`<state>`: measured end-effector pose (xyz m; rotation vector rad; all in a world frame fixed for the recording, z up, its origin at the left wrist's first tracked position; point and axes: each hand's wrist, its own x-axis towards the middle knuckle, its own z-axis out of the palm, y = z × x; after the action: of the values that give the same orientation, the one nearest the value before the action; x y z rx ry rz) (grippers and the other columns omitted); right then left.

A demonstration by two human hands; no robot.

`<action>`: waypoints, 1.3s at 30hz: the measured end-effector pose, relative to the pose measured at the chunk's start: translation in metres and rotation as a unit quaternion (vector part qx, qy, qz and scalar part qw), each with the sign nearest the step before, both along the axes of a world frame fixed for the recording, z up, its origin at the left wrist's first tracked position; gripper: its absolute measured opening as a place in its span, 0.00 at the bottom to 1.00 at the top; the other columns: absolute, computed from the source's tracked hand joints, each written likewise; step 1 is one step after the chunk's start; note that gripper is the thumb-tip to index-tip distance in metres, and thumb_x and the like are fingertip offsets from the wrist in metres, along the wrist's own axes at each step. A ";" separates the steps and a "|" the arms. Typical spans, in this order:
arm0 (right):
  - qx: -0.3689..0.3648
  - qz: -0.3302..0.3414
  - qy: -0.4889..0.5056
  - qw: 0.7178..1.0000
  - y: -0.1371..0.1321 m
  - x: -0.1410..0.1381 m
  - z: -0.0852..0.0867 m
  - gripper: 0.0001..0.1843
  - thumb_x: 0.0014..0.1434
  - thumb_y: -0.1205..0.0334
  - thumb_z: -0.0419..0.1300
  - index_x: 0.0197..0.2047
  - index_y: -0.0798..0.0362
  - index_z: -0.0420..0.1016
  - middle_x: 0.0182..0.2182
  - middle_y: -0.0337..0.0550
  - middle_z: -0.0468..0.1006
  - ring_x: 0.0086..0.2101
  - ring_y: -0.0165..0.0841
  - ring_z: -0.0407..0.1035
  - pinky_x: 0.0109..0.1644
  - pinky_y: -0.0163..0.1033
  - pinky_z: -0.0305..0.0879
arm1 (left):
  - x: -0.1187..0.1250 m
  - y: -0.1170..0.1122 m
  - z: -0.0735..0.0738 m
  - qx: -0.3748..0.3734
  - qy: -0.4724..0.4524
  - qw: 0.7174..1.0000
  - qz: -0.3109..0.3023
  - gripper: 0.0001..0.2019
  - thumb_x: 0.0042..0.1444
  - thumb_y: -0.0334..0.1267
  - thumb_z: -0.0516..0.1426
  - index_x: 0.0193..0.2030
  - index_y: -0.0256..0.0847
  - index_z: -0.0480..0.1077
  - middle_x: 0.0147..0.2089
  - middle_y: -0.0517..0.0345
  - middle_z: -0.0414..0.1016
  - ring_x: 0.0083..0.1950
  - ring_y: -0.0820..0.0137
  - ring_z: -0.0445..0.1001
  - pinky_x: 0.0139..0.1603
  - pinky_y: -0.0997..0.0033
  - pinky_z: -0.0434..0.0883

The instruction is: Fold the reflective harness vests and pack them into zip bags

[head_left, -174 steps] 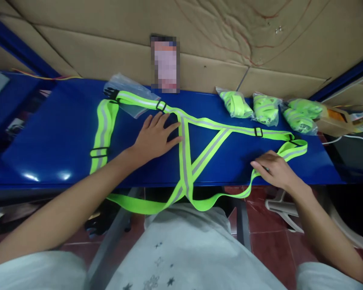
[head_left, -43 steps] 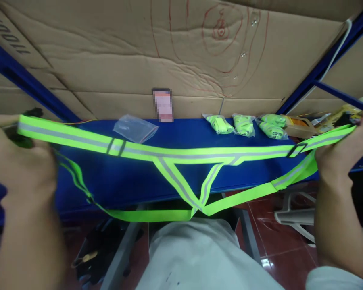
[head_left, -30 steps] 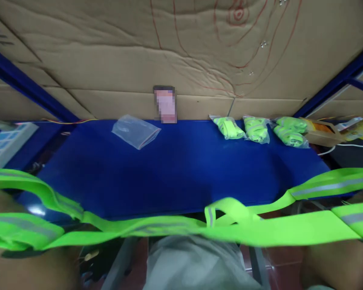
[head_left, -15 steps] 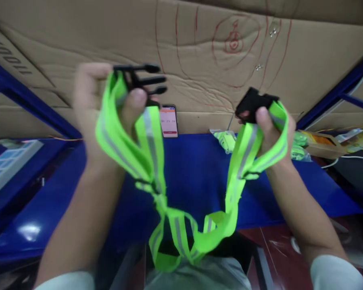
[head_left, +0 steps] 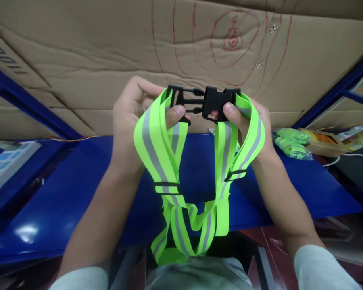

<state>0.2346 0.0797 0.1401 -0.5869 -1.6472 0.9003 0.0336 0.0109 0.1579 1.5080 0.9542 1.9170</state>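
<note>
My left hand (head_left: 136, 117) pinches the black pronged half of a side-release buckle (head_left: 176, 96), thumb in front. Its prong tips meet the mouth of the socket half (head_left: 219, 102), with the shafts still exposed between the two halves. That socket half is gripped in my right hand (head_left: 254, 125), its thumb pressed on the front. Neon green straps with grey reflective stripes (head_left: 154, 149) loop from both halves and hang down toward my lap. A black slider (head_left: 167, 188) sits on the left strap and another slider (head_left: 236, 175) on the right one.
Behind the blue table (head_left: 87, 177) stands a cardboard wall (head_left: 93, 48) with red pen lines. Bagged green straps (head_left: 292, 143) and a small cardboard box (head_left: 326, 143) lie at the right. A white and blue object (head_left: 12, 165) is at the left.
Both hands have come toward each other, bringing the two buckle halves from well apart to prong tips meeting the socket. The hanging straps have drawn closer together; the phone is now hidden.
</note>
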 end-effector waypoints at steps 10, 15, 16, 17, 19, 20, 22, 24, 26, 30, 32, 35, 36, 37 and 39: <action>0.011 -0.026 -0.100 0.995 0.001 -0.008 0.000 0.21 0.61 0.37 0.69 0.36 0.48 0.81 0.35 0.40 0.82 0.40 0.41 0.78 0.47 0.46 0.80 | -0.009 0.017 -0.014 -0.026 0.022 0.998 -0.061 0.18 0.45 0.33 0.77 0.37 0.41 0.74 0.34 0.66 0.83 0.31 0.74 0.82 0.29 0.78 0.78; 0.022 0.077 -0.204 0.976 0.021 0.013 0.007 0.20 0.54 0.51 0.76 0.48 0.47 0.84 0.47 0.38 0.84 0.52 0.44 0.78 0.61 0.49 0.76 | -0.015 0.029 -0.021 0.010 0.057 0.997 -0.044 0.20 0.44 0.41 0.78 0.38 0.42 0.75 0.35 0.63 0.83 0.31 0.70 0.82 0.30 0.72 0.79; 0.006 0.110 -0.210 0.971 0.025 0.022 0.010 0.24 0.51 0.55 0.78 0.51 0.47 0.84 0.49 0.38 0.84 0.54 0.43 0.77 0.63 0.49 0.75 | -0.016 0.030 -0.021 0.013 0.065 0.997 -0.041 0.20 0.45 0.42 0.77 0.39 0.42 0.75 0.35 0.62 0.83 0.32 0.69 0.82 0.31 0.70 0.80; -0.023 0.135 -0.204 0.969 0.028 0.031 0.012 0.27 0.48 0.58 0.80 0.53 0.47 0.83 0.51 0.39 0.83 0.56 0.42 0.77 0.64 0.49 0.74 | -0.016 0.031 -0.022 0.012 0.069 0.997 -0.037 0.20 0.45 0.43 0.77 0.39 0.42 0.75 0.35 0.61 0.82 0.32 0.68 0.82 0.32 0.69 0.80; -0.090 0.166 -0.170 0.967 0.030 0.046 0.016 0.31 0.48 0.56 0.80 0.56 0.47 0.83 0.53 0.40 0.83 0.56 0.41 0.77 0.62 0.47 0.76 | -0.015 0.032 -0.022 0.009 0.067 0.997 -0.026 0.21 0.44 0.46 0.78 0.38 0.44 0.75 0.35 0.60 0.81 0.34 0.65 0.82 0.34 0.65 0.80; -0.113 0.173 -0.151 0.967 0.029 0.051 0.017 0.31 0.51 0.53 0.79 0.58 0.47 0.82 0.53 0.41 0.83 0.55 0.40 0.77 0.60 0.46 0.77 | -0.014 0.032 -0.022 0.006 0.058 0.998 -0.017 0.22 0.43 0.47 0.78 0.38 0.45 0.75 0.35 0.59 0.81 0.35 0.64 0.82 0.34 0.64 0.80; -0.112 0.166 -0.132 0.971 0.023 0.053 0.017 0.29 0.59 0.45 0.73 0.61 0.45 0.81 0.54 0.40 0.83 0.53 0.37 0.78 0.59 0.45 0.77 | -0.012 0.032 -0.023 0.010 0.039 0.999 -0.005 0.23 0.39 0.49 0.79 0.37 0.47 0.75 0.36 0.58 0.81 0.35 0.64 0.80 0.34 0.63 0.79; -0.073 0.131 -0.132 0.980 0.014 0.047 0.018 0.26 0.64 0.40 0.66 0.60 0.45 0.81 0.51 0.38 0.84 0.51 0.36 0.79 0.58 0.45 0.77 | -0.012 0.032 -0.023 0.019 0.023 1.000 0.007 0.24 0.38 0.50 0.79 0.37 0.48 0.75 0.37 0.58 0.80 0.36 0.65 0.78 0.35 0.64 0.77; -0.047 0.112 -0.124 0.985 0.005 0.038 0.020 0.23 0.67 0.41 0.64 0.57 0.45 0.83 0.47 0.38 0.85 0.49 0.37 0.80 0.56 0.45 0.79 | -0.015 0.033 -0.022 0.044 0.035 0.998 0.016 0.24 0.39 0.48 0.79 0.39 0.46 0.75 0.38 0.58 0.80 0.37 0.67 0.77 0.38 0.66 0.75; -0.094 0.126 -0.065 0.985 -0.002 0.028 0.026 0.19 0.65 0.40 0.66 0.50 0.43 0.85 0.47 0.44 0.85 0.46 0.41 0.81 0.46 0.44 0.81 | -0.024 0.033 -0.019 0.113 0.101 0.988 0.017 0.23 0.45 0.44 0.78 0.42 0.42 0.75 0.41 0.59 0.78 0.42 0.69 0.76 0.42 0.70 0.72; -0.101 0.112 -0.068 0.986 -0.001 0.026 0.026 0.21 0.64 0.37 0.65 0.49 0.43 0.85 0.48 0.45 0.84 0.46 0.40 0.80 0.44 0.42 0.80 | -0.027 0.034 -0.019 0.125 0.121 0.985 0.011 0.22 0.46 0.44 0.77 0.43 0.41 0.75 0.41 0.59 0.77 0.41 0.71 0.75 0.41 0.71 0.70; -0.055 0.122 -0.129 0.983 0.003 0.023 0.019 0.19 0.67 0.41 0.64 0.49 0.47 0.82 0.45 0.38 0.83 0.47 0.34 0.77 0.49 0.39 0.75 | -0.025 0.035 -0.022 0.111 0.124 0.986 -0.006 0.21 0.47 0.44 0.77 0.42 0.42 0.74 0.40 0.58 0.77 0.38 0.72 0.74 0.38 0.72 0.71; -0.051 0.133 -0.146 0.979 0.005 0.022 0.016 0.18 0.68 0.43 0.64 0.48 0.49 0.81 0.43 0.36 0.82 0.46 0.31 0.77 0.49 0.37 0.74 | -0.024 0.036 -0.024 0.096 0.115 0.989 -0.016 0.21 0.48 0.44 0.77 0.42 0.43 0.74 0.40 0.58 0.78 0.37 0.72 0.75 0.38 0.71 0.72; -0.060 0.145 -0.156 0.975 0.007 0.021 0.013 0.18 0.69 0.44 0.63 0.46 0.50 0.81 0.41 0.34 0.81 0.43 0.28 0.76 0.47 0.34 0.73 | -0.023 0.038 -0.025 0.082 0.104 0.991 -0.027 0.20 0.47 0.44 0.77 0.42 0.44 0.74 0.40 0.58 0.78 0.36 0.71 0.75 0.37 0.70 0.74; -0.101 0.153 -0.157 0.970 0.012 0.018 0.007 0.19 0.69 0.43 0.63 0.44 0.52 0.80 0.35 0.33 0.79 0.37 0.25 0.74 0.40 0.31 0.70 | -0.023 0.041 -0.030 0.040 0.086 0.994 -0.054 0.21 0.46 0.44 0.77 0.42 0.46 0.75 0.39 0.60 0.78 0.35 0.70 0.76 0.35 0.69 0.75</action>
<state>0.2521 0.0920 0.1467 -0.6488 -1.9817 1.2614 0.0111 0.0514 0.1283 1.7570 0.8589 1.7914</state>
